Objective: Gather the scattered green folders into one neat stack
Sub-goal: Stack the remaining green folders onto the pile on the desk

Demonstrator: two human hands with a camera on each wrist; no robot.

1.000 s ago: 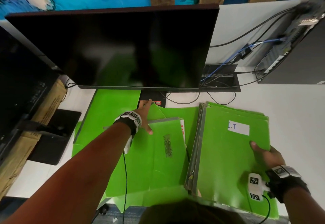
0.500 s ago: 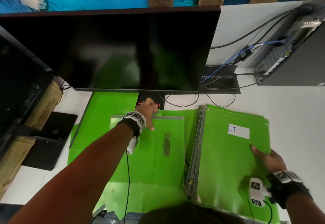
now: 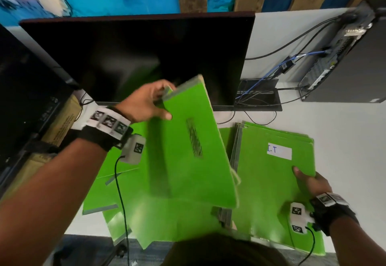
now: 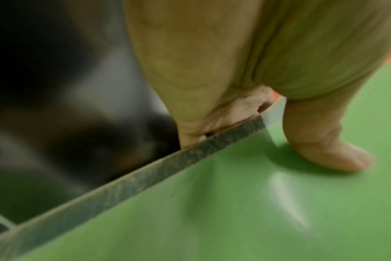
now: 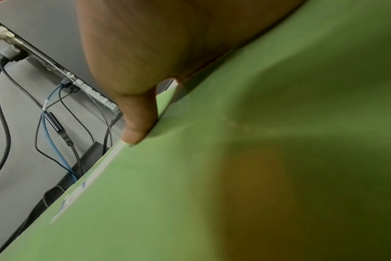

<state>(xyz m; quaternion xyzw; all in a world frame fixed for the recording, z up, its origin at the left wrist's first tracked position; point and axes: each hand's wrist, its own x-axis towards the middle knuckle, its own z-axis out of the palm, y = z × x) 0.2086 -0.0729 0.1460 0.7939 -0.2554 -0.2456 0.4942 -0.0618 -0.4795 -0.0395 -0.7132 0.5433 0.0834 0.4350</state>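
Head view looks steeply down from above the table (image 3: 344,132), taking in both forearms, the monitor (image 3: 146,57) far and the computer tower (image 3: 355,57) far right. Left wrist camera sits tight behind the left hand (image 4: 234,61), filling its frame. Right wrist camera hugs the right hand (image 5: 156,53), facing far-left; it shares the tower's cables (image 5: 54,127) with the head view.

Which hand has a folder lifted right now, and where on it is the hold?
The left hand pinches the lifted green folder at its far grey-spined corner. The right hand grips the right edge of the folder stack on the desk.
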